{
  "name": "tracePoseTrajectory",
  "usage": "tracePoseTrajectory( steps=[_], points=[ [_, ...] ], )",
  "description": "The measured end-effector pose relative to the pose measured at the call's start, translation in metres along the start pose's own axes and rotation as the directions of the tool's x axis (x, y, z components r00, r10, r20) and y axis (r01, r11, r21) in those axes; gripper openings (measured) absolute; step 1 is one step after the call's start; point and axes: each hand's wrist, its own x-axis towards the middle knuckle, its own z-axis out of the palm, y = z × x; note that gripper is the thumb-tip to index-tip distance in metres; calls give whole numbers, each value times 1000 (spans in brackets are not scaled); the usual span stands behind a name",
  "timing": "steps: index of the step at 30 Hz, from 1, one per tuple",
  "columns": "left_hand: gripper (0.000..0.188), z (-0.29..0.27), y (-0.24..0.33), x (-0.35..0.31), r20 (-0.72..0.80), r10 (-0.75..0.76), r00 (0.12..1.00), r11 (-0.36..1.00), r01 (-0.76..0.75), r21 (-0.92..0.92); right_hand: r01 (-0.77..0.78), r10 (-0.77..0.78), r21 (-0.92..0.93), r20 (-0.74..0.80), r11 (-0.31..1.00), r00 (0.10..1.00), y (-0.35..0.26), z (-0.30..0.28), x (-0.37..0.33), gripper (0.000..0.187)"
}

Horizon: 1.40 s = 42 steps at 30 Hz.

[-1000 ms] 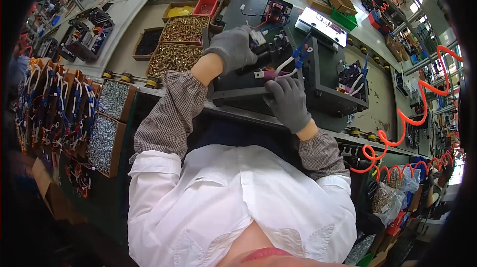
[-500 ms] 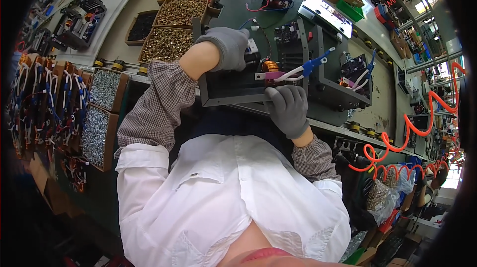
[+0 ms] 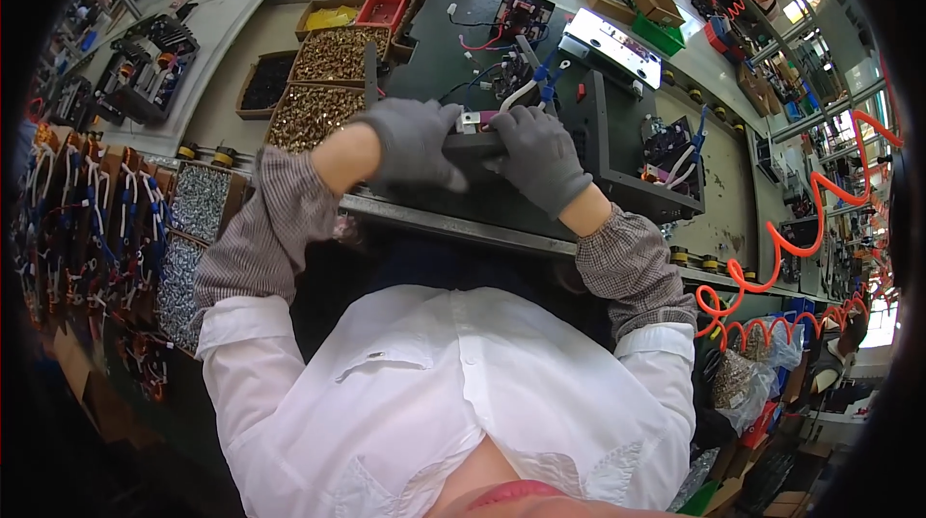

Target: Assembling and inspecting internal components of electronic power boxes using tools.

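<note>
Two grey-gloved hands close together, seen from above, at the near side of a dark metal chassis (image 3: 475, 148) on a dark green work surface (image 3: 420, 60). Left hand (image 3: 417, 142) at the chassis's left front, back upward, fingers reaching right, thumb angled down toward the body; blurred, so cannot tell whether gripping. Right hand (image 3: 542, 156) with fingers bent over the chassis's front wall and thumb in front, closed on that wall. Elbows bent, forearms in checked oversleeves (image 3: 258, 240) slanting inward. Just beyond the fingertips, a magenta piece (image 3: 487, 117) and white-and-blue cables (image 3: 525, 94).
</note>
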Motion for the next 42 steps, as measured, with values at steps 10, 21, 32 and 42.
tracePoseTrajectory(
  steps=[10,21,32,42],
  points=[
    [63,6,-6,14,-219,-99,971,995,101,0,-376,386,167,-31,912,922,141,-53,155,45],
    [58,0,0,8,-261,-85,962,996,84,-17,-621,610,-61,286,781,739,256,140,225,37],
    [60,-3,2,7,-169,-114,979,993,113,-15,-473,475,-77,4,878,880,207,69,230,26],
    [88,-7,-16,28,-841,-195,504,729,-499,-469,-45,-328,-453,-708,891,625,189,-155,179,16]
  ],
)
